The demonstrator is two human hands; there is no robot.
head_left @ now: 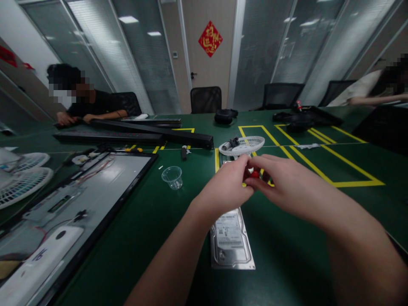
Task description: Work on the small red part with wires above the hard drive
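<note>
Red piece: the small red piece [255, 174] sat between my hands, above the table [280, 255], near the far end of the hard drive.
Right hand: my right hand [283, 174] was closed about it, thumb below and fingers above.
Left hand: my left hand [228, 182] met the right one; its fingertips were hidden, so I could not tell whether they gripped.
Hard drive: the hard drive [231, 242] lay label up under my left wrist, its far end covered by my hand.
Steadiness: I judged that a light, even pinch with both hands braced together suited so small a piece.
Sightline: lowering my knuckles a little would, I thought, have shown the contact better.
Cup: the clear cup [172, 177] stood left, well apart from my fingers, best left unbumped by my forearm.
</note>
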